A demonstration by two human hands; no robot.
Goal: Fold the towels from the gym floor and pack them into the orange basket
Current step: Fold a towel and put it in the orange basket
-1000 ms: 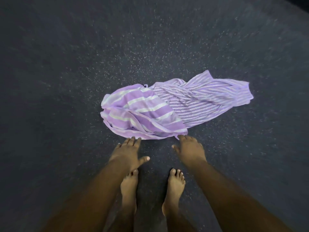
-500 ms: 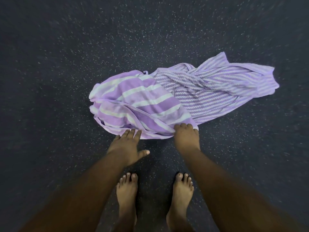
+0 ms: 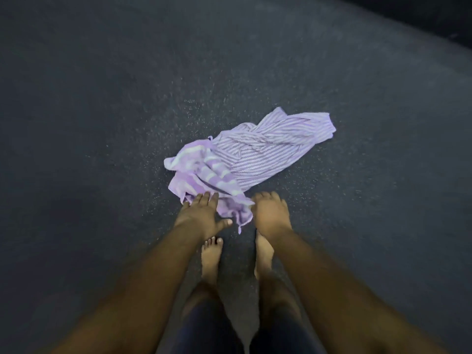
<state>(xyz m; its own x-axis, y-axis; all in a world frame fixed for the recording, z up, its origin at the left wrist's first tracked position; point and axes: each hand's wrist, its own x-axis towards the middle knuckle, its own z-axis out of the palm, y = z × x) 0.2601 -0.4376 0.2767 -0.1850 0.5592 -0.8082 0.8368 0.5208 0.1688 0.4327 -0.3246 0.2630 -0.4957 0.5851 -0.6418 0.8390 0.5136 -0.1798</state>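
The purple striped towel is lying crumpled on the speckled gym floor. The right hand is gripping its near corner; the left hand is reaching flat-fingered. Lifting one-handed risks dragging and tangling the bunched cloth.

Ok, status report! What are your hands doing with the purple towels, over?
Left hand open, fingers on broad-striped towel. Right hand gripping its near corner, blurred. Thin-striped towel crumpled beside it. Basket not in view.
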